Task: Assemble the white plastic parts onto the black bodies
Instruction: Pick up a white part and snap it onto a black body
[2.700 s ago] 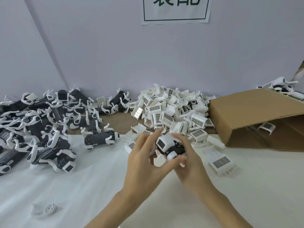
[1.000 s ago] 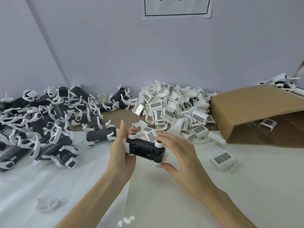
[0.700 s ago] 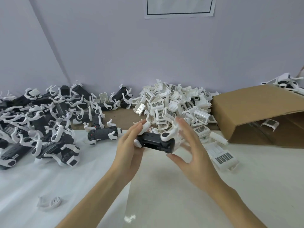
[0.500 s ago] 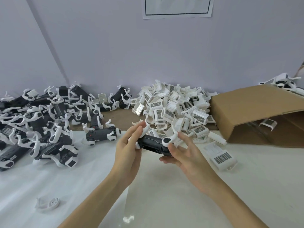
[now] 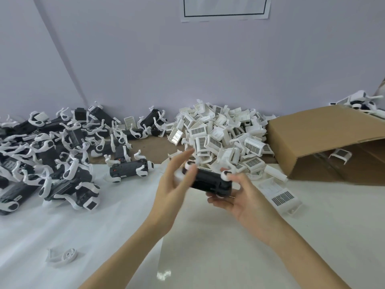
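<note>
White sheeting covers the near tabletop (image 5: 312,236); a bare brown strip runs along its far edge, under a pale lilac wall (image 5: 145,59). A paper sign (image 5: 226,9) with a dark border hangs at the top, and no writing on it shows.

Above the middle of the tabletop, a black body (image 5: 210,181) with small white parts at its corners is held between both hands. Its long axis lies roughly left to right, sloping down toward the right. The right hand (image 5: 239,197) cups it from below, its grip curled around the right end. The left hand (image 5: 173,184) is at the left end with fingers extended and blurred, so I cannot tell whether its grip has closed.

A heap of black bodies with white arms (image 5: 48,155) fills the left side. A pile of white plastic parts (image 5: 220,138) carrying dark barcode-like grids, too small to read, sits behind the hands. A cardboard box (image 5: 325,138) lies on its side at right. One loose white piece (image 5: 62,256) rests near the front left.
</note>
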Tool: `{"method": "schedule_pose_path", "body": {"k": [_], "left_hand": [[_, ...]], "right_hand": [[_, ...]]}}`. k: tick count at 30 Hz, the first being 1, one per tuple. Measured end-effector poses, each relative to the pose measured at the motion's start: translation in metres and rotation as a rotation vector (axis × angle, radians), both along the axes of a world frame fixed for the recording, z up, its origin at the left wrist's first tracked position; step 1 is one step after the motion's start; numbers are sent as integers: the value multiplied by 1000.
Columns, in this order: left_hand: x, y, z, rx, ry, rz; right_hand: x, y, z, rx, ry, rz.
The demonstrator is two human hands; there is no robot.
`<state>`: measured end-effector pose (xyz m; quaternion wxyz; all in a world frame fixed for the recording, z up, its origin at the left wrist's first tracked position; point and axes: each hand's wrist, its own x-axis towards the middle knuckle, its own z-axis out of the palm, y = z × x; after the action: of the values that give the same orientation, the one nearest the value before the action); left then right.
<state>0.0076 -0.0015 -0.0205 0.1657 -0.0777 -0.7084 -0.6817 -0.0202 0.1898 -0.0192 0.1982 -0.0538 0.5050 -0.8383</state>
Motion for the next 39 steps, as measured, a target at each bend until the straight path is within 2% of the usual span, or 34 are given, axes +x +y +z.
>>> {"method": "schedule_pose_path", "body": {"k": [3, 5, 8, 11, 13, 15, 17, 19, 22, 24, 30, 36, 39], "left_hand": [[0, -10, -4, -534, 220, -10], [-2, -14, -5, -669, 286, -42], [-3, -14, -8, -569, 338, 46], [-5, -13, -6, -243, 142, 173], [-11, -18, -4, -66, 12, 232], [-16, -25, -2, 17, -62, 274], [-20, -30, -1, 65, -96, 293], [-21, -31, -1, 91, -124, 279], [-24, -32, -4, 106, -152, 264], [-25, -34, -6, 105, -169, 256], [-24, -31, -8, 59, -175, 193], [-19, -24, -7, 67, -166, 145], [-16, -18, -6, 84, -186, 119]], "right_hand": [[-5, 13, 3, 67, -210, 103], [-6, 19, 4, 117, -302, 169], [-7, 19, 4, 164, -312, 193], [-7, 16, 2, 255, -178, 131], [-8, 15, -6, 444, 99, -76], [-9, 16, -15, 745, 482, -320], [-11, 17, -26, 999, 796, -409], [-18, 18, -38, 1136, 910, -342], [-26, 16, -47, 1300, 930, -175], [-29, 15, -50, 1370, 946, -146], [-27, 11, -47, 1280, 1066, -396], [-19, 12, -32, 937, 852, -596], [-18, 15, -29, 784, 715, -632]]}}
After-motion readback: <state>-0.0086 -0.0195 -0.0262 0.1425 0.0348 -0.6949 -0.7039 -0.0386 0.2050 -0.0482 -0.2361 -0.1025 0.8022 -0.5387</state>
